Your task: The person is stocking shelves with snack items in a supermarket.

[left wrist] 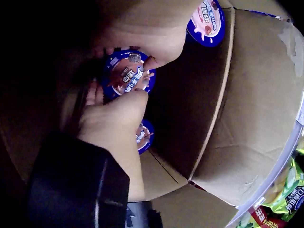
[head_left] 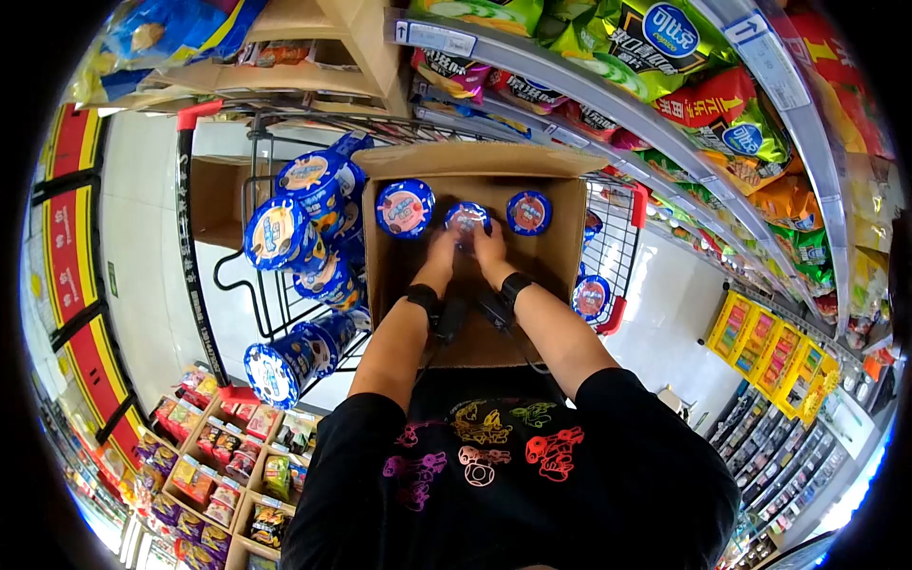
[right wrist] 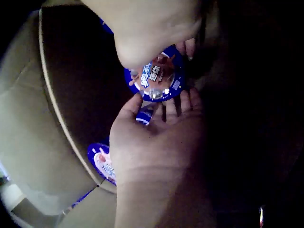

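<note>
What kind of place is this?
It looks like a supermarket or snack shop. You can see rows of colourful snack bags, little price labels in front of them, and a wire shopping cart.

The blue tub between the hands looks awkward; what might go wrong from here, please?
With the left hand and right hand around it, the held tub might bump the left tub or right tub. Crowded tubs in the cart beside the box could topple if jolted.

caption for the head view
Left hand and right hand hold a round-lidded blue tub in an open brown cardboard box, between two similar tubs.
</note>
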Demonstrator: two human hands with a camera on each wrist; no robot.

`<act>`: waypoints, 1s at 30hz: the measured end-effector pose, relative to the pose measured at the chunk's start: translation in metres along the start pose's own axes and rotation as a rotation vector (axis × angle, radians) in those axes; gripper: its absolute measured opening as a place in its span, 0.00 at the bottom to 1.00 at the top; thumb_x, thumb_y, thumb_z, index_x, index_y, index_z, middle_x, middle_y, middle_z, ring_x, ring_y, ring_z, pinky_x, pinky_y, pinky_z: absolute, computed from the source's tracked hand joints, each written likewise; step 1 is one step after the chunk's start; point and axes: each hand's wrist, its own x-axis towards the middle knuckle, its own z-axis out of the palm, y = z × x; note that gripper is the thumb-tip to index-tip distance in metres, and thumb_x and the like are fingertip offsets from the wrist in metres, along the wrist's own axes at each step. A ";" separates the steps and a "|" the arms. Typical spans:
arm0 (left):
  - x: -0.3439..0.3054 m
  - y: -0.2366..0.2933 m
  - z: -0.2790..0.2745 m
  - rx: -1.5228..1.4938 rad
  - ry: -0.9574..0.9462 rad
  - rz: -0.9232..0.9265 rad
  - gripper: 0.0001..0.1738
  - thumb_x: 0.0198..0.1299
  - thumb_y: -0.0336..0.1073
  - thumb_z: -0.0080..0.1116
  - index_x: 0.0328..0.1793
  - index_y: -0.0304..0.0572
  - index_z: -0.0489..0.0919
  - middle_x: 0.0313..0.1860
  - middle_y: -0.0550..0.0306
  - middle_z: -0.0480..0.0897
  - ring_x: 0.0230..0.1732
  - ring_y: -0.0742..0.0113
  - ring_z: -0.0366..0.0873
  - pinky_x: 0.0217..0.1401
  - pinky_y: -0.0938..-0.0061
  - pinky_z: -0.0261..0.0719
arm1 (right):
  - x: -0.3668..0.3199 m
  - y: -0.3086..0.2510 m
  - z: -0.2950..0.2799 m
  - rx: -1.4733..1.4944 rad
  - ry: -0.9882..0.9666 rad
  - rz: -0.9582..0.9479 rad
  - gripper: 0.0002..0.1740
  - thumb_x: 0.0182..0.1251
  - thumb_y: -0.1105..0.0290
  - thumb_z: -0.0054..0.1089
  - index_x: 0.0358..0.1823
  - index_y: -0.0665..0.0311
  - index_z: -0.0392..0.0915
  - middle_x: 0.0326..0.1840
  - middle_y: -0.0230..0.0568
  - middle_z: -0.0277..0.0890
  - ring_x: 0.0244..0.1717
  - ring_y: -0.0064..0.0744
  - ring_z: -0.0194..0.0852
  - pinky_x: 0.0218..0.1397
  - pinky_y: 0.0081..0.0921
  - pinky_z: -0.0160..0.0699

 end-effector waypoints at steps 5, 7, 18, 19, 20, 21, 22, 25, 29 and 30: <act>0.011 0.019 -0.007 -0.090 -0.159 0.023 0.25 0.45 0.44 0.55 0.53 0.53 0.69 0.47 0.66 0.71 0.50 0.71 0.63 0.56 0.69 0.55 | 0.024 -0.019 0.017 0.383 -0.328 0.146 0.35 0.56 0.60 0.55 0.64 0.49 0.49 0.52 0.45 0.66 0.51 0.40 0.66 0.46 0.40 0.71; -0.005 0.028 -0.004 -0.176 -0.196 0.032 0.24 0.47 0.43 0.55 0.53 0.53 0.69 0.47 0.68 0.71 0.52 0.72 0.63 0.59 0.70 0.52 | 0.027 -0.016 0.023 0.243 -0.249 0.003 0.35 0.56 0.62 0.55 0.64 0.52 0.50 0.55 0.46 0.64 0.55 0.38 0.63 0.50 0.37 0.68; 0.020 -0.003 0.001 -0.373 -0.143 -0.064 0.29 0.53 0.39 0.51 0.63 0.52 0.59 0.56 0.64 0.66 0.61 0.67 0.59 0.61 0.65 0.52 | 0.033 0.011 -0.055 0.652 0.014 0.711 0.40 0.44 0.39 0.60 0.56 0.54 0.61 0.46 0.39 0.63 0.44 0.41 0.65 0.46 0.37 0.67; 0.020 0.000 0.004 -0.395 -0.128 -0.053 0.29 0.53 0.38 0.51 0.63 0.52 0.60 0.56 0.64 0.66 0.61 0.67 0.59 0.61 0.65 0.52 | 0.038 0.012 -0.060 0.679 0.044 0.768 0.43 0.43 0.37 0.60 0.57 0.55 0.60 0.48 0.40 0.62 0.45 0.41 0.65 0.46 0.38 0.66; 0.018 0.001 0.007 -0.420 -0.110 -0.044 0.28 0.53 0.38 0.51 0.63 0.53 0.60 0.56 0.65 0.66 0.61 0.66 0.59 0.62 0.65 0.53 | 0.041 0.016 -0.063 0.655 0.014 0.662 0.49 0.42 0.35 0.60 0.60 0.58 0.55 0.54 0.41 0.58 0.50 0.45 0.63 0.49 0.40 0.65; 0.015 0.002 0.009 -0.443 -0.090 -0.035 0.28 0.53 0.38 0.50 0.62 0.53 0.61 0.56 0.65 0.66 0.61 0.66 0.59 0.62 0.66 0.53 | 0.050 0.029 -0.065 0.759 -0.035 0.681 0.49 0.43 0.35 0.60 0.60 0.58 0.55 0.55 0.42 0.57 0.51 0.45 0.62 0.50 0.40 0.66; 0.024 -0.003 0.005 -0.463 -0.106 -0.028 0.25 0.54 0.38 0.49 0.60 0.53 0.63 0.55 0.65 0.67 0.61 0.67 0.59 0.62 0.67 0.52 | 0.059 0.039 -0.067 0.864 -0.088 0.698 0.49 0.44 0.36 0.59 0.61 0.59 0.54 0.57 0.42 0.56 0.53 0.45 0.62 0.50 0.41 0.66; 0.037 -0.014 -0.006 -0.568 -0.126 0.065 0.22 0.54 0.37 0.49 0.58 0.54 0.66 0.53 0.65 0.68 0.59 0.67 0.61 0.62 0.68 0.52 | 0.065 0.032 -0.069 1.034 -0.124 0.668 0.39 0.55 0.45 0.56 0.61 0.56 0.53 0.58 0.45 0.58 0.53 0.43 0.66 0.53 0.39 0.71; 0.021 -0.002 -0.012 -0.424 -0.189 0.161 0.20 0.52 0.36 0.49 0.54 0.55 0.69 0.51 0.66 0.69 0.55 0.69 0.63 0.62 0.70 0.50 | 0.056 0.021 -0.068 1.033 -0.100 0.519 0.24 0.63 0.56 0.51 0.57 0.51 0.56 0.54 0.46 0.63 0.50 0.40 0.71 0.49 0.33 0.76; 0.017 0.000 -0.010 -0.344 -0.164 0.112 0.20 0.52 0.36 0.49 0.53 0.56 0.70 0.50 0.66 0.69 0.55 0.70 0.63 0.63 0.70 0.49 | 0.055 0.022 -0.066 1.025 -0.129 0.472 0.22 0.64 0.57 0.50 0.56 0.51 0.56 0.53 0.46 0.64 0.49 0.40 0.72 0.48 0.32 0.77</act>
